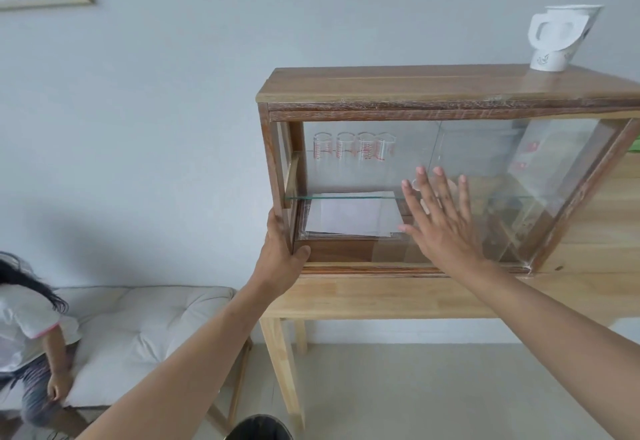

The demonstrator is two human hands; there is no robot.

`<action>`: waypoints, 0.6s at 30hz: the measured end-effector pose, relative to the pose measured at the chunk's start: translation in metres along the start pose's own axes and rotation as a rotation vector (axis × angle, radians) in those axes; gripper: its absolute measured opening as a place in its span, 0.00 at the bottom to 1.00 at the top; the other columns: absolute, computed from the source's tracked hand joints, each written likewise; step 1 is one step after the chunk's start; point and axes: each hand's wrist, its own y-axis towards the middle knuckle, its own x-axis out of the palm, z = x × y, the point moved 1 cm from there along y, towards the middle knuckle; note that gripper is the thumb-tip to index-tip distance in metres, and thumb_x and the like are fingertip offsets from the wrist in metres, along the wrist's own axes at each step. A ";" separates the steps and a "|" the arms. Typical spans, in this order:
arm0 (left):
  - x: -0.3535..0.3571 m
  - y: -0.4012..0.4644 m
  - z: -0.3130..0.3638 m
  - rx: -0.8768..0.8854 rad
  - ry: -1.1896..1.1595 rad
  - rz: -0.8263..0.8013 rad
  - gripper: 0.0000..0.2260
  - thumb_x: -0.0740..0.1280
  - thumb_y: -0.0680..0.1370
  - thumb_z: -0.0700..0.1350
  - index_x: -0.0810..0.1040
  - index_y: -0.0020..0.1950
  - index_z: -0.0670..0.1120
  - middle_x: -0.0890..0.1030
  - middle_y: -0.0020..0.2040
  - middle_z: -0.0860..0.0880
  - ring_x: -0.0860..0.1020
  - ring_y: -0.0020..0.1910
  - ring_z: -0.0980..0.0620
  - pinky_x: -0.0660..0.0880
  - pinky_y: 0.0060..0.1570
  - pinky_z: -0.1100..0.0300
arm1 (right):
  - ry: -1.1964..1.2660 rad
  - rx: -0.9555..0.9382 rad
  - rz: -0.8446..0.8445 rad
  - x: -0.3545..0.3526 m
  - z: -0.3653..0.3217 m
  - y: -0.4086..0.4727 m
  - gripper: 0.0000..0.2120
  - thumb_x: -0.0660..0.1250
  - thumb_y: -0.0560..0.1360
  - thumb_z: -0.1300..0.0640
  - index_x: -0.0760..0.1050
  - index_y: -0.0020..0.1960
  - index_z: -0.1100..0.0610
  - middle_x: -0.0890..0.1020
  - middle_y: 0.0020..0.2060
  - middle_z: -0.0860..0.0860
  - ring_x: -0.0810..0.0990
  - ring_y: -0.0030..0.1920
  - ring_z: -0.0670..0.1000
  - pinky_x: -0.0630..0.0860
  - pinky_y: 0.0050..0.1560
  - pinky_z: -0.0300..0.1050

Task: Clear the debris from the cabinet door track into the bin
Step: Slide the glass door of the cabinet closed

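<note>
Our left hand (pixel 282 259) grips the lower left corner post of the wooden cabinet (pixel 398 87), which stands on the pale surface (pixel 381 295). Our right hand (pixel 440 221) lies flat, fingers spread wide, against the glass door (pixel 519 169). The door track (pixel 374 269) runs along the cabinet's bottom front edge; we cannot make out debris there.

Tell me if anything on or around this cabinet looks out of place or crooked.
The white paper cups on the cabinet top's right end look odd: one sits tilted in another, leaning right, its paper handle folded out. Inside, the sheets of paper under the glass shelf lie slightly askew. No debris is clearly visible from here.
</note>
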 end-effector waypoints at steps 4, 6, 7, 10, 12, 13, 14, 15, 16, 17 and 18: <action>0.000 -0.001 0.002 -0.017 -0.003 -0.006 0.35 0.70 0.81 0.39 0.53 0.78 0.60 0.73 0.73 0.53 0.74 0.73 0.46 0.73 0.73 0.45 | 0.019 -0.079 0.024 0.005 -0.040 0.026 0.47 0.69 0.81 0.40 0.47 0.88 0.55 0.45 0.88 0.57 0.44 0.87 0.64 0.41 0.82 0.73; 0.000 -0.002 0.003 -0.019 -0.003 -0.016 0.36 0.70 0.81 0.39 0.52 0.80 0.57 0.71 0.76 0.53 0.73 0.75 0.45 0.72 0.74 0.45 | 0.030 -0.104 0.033 0.006 -0.060 0.039 0.48 0.69 0.80 0.41 0.46 0.88 0.54 0.44 0.88 0.56 0.43 0.87 0.63 0.40 0.83 0.72; 0.000 -0.002 0.004 -0.019 -0.001 -0.018 0.37 0.70 0.81 0.39 0.51 0.82 0.56 0.69 0.78 0.54 0.71 0.77 0.45 0.71 0.76 0.45 | 0.037 -0.108 0.038 0.006 -0.069 0.045 0.48 0.70 0.80 0.41 0.45 0.88 0.54 0.44 0.88 0.56 0.42 0.87 0.62 0.39 0.83 0.72; 0.000 -0.004 0.007 -0.009 0.018 -0.007 0.39 0.69 0.80 0.38 0.49 0.83 0.54 0.65 0.79 0.56 0.68 0.80 0.45 0.69 0.77 0.44 | 0.050 -0.107 0.053 0.006 -0.091 0.055 0.49 0.70 0.80 0.41 0.45 0.88 0.55 0.43 0.88 0.55 0.40 0.87 0.62 0.36 0.82 0.71; 0.000 -0.005 0.010 -0.022 0.042 0.013 0.37 0.69 0.79 0.37 0.52 0.81 0.55 0.69 0.79 0.51 0.71 0.77 0.42 0.72 0.74 0.40 | 0.041 -0.102 0.064 0.008 -0.100 0.059 0.49 0.70 0.80 0.40 0.45 0.88 0.55 0.43 0.88 0.56 0.39 0.86 0.62 0.36 0.82 0.71; 0.000 -0.005 0.011 -0.031 0.050 0.021 0.36 0.68 0.78 0.37 0.53 0.79 0.55 0.70 0.77 0.48 0.72 0.75 0.41 0.73 0.72 0.39 | 0.034 -0.098 0.071 0.009 -0.103 0.061 0.49 0.70 0.80 0.40 0.45 0.88 0.55 0.43 0.88 0.56 0.39 0.86 0.62 0.36 0.82 0.72; 0.001 -0.006 0.013 -0.037 0.056 0.026 0.35 0.68 0.78 0.37 0.54 0.78 0.55 0.71 0.75 0.47 0.73 0.73 0.41 0.74 0.71 0.38 | 0.028 -0.094 0.076 0.010 -0.106 0.062 0.49 0.70 0.80 0.39 0.46 0.88 0.55 0.43 0.88 0.56 0.39 0.86 0.62 0.37 0.82 0.72; 0.001 -0.006 0.014 -0.042 0.054 0.031 0.35 0.68 0.77 0.37 0.54 0.77 0.56 0.72 0.74 0.46 0.74 0.72 0.40 0.75 0.71 0.39 | 0.025 -0.090 0.079 0.012 -0.108 0.063 0.49 0.69 0.80 0.38 0.46 0.88 0.55 0.43 0.88 0.56 0.38 0.86 0.63 0.36 0.82 0.73; 0.002 -0.006 0.016 -0.047 0.050 0.033 0.35 0.67 0.77 0.36 0.55 0.77 0.56 0.73 0.74 0.46 0.75 0.72 0.40 0.75 0.70 0.39 | 0.026 -0.091 0.078 0.013 -0.110 0.065 0.49 0.69 0.80 0.38 0.45 0.88 0.54 0.42 0.88 0.56 0.37 0.86 0.63 0.35 0.81 0.73; 0.002 -0.006 0.016 -0.049 0.044 0.036 0.35 0.67 0.77 0.36 0.55 0.77 0.56 0.73 0.73 0.45 0.75 0.71 0.40 0.76 0.70 0.40 | 0.028 -0.091 0.079 0.014 -0.112 0.066 0.49 0.69 0.80 0.38 0.45 0.88 0.54 0.41 0.87 0.55 0.36 0.86 0.63 0.34 0.81 0.73; 0.003 -0.006 0.016 -0.053 0.042 0.041 0.35 0.67 0.77 0.35 0.55 0.77 0.56 0.74 0.72 0.45 0.76 0.70 0.40 0.76 0.69 0.41 | 0.031 -0.093 0.078 0.015 -0.115 0.068 0.50 0.69 0.80 0.37 0.45 0.88 0.54 0.40 0.87 0.55 0.35 0.86 0.63 0.34 0.81 0.73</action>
